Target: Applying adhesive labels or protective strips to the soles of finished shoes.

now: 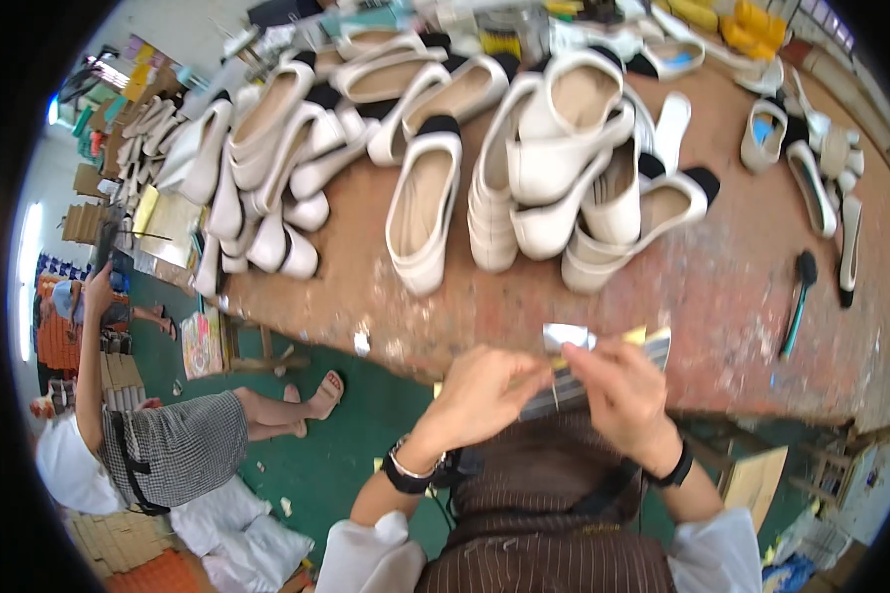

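Note:
Over the near edge of the workbench, my left hand (489, 393) and my right hand (618, 390) come close together, fingers pinched. A dark grey sheet with pale stripes (655, 351) and yellowish edges lies under and between them. My left fingertips press at its left part. Beyond the right fingertips shows a small silvery-white piece (567, 336); whether they grip it or only touch it is unclear. Ahead of my hands stands a cream flat shoe with a black toe (423, 212). To its right, more cream shoes (554, 208) are stacked into one another.
More cream shoes (277, 168) crowd the bench's left side. A black-headed brush with a teal handle (798, 301) lies at right, near several shoes and shoe parts (811, 188). Yellow objects (756, 30) sit at the back right. Another person (168, 445) is at left.

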`<action>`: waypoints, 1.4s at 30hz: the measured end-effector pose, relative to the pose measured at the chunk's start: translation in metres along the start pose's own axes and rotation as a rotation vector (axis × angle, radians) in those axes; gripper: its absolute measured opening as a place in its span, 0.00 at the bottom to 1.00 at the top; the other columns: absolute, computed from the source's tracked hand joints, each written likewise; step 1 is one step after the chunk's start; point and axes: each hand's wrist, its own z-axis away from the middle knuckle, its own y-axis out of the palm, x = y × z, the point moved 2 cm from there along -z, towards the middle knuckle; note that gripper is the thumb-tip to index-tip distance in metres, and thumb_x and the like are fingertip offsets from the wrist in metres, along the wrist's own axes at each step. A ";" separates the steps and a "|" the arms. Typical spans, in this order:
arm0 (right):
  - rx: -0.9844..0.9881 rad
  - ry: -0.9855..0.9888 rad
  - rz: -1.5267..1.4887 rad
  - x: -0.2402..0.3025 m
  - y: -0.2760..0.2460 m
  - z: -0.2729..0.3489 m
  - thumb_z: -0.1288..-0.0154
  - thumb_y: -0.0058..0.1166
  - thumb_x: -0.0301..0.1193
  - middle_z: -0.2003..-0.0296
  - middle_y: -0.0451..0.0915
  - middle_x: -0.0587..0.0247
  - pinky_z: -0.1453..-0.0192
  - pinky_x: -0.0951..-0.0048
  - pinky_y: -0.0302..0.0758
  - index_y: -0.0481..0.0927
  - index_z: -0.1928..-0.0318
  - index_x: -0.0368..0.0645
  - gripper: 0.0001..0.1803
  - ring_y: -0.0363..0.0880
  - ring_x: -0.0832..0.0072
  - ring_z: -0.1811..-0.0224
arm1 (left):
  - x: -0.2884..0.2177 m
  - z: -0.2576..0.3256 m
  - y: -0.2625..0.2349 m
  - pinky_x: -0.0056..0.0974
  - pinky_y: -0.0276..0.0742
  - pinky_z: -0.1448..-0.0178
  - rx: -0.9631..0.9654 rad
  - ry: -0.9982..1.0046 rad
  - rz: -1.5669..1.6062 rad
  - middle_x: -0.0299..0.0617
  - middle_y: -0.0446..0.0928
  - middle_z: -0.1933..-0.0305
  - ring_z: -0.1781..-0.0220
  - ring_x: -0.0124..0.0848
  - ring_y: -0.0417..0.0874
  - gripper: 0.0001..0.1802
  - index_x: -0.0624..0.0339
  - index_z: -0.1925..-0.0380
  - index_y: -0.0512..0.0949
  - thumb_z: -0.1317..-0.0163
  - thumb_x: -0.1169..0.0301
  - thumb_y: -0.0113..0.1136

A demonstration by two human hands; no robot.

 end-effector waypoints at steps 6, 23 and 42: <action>-0.001 -0.206 0.189 0.006 -0.003 0.004 0.53 0.55 0.16 0.66 0.81 0.57 0.50 0.58 0.80 0.81 0.49 0.35 0.25 0.79 0.61 0.60 | 0.015 -0.005 0.012 0.36 0.76 0.59 0.133 -0.074 0.457 0.51 0.84 0.68 0.67 0.25 0.81 0.14 0.70 0.58 0.82 0.35 0.68 0.61; 0.087 -0.215 0.066 -0.007 -0.004 0.019 0.49 0.53 0.15 0.60 0.82 0.50 0.42 0.53 0.80 0.79 0.46 0.35 0.25 0.81 0.54 0.46 | 0.025 -0.012 0.020 0.28 0.73 0.57 0.295 -0.125 0.817 0.32 0.81 0.65 0.63 0.17 0.75 0.13 0.71 0.57 0.81 0.32 0.69 0.60; -0.289 0.245 0.143 -0.050 -0.082 0.052 0.47 0.61 0.16 0.63 0.85 0.58 0.29 0.49 0.61 0.72 0.38 0.35 0.33 0.78 0.62 0.45 | -0.031 -0.129 0.044 0.42 0.77 0.62 -0.099 0.265 -0.384 0.51 0.81 0.63 0.66 0.42 0.82 0.13 0.62 0.54 0.79 0.38 0.70 0.60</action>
